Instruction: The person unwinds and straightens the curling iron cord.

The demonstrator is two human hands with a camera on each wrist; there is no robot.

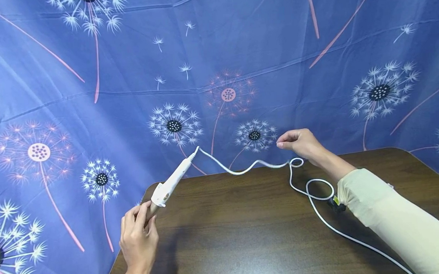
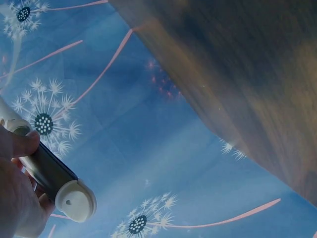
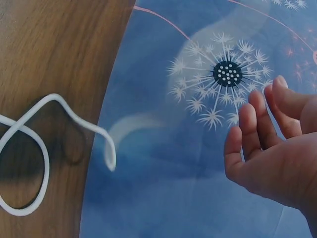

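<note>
A curling iron [image 1: 174,176], with a white handle and a gold-brown barrel, is tilted above the table's far left part. My left hand [image 1: 137,235] grips it by the barrel. In the left wrist view, fingers and thumb wrap the dark-looking barrel [image 2: 47,171], and its rounded white tip [image 2: 77,202] sticks out below them. From the handle's upper end a white cord [image 1: 239,173] runs right in waves. My right hand [image 1: 301,145] hovers above the cord near the table's back edge. Its fingers are loosely bent and hold nothing, as the right wrist view of the hand [image 3: 272,144] confirms.
The cord makes loops on the brown wooden table [image 1: 238,234] and runs off toward the front right. A black item with a yellow tag [image 1: 336,204] lies partly hidden by my right sleeve [image 1: 392,215]. Behind the table hangs a blue dandelion-print cloth [image 1: 128,67].
</note>
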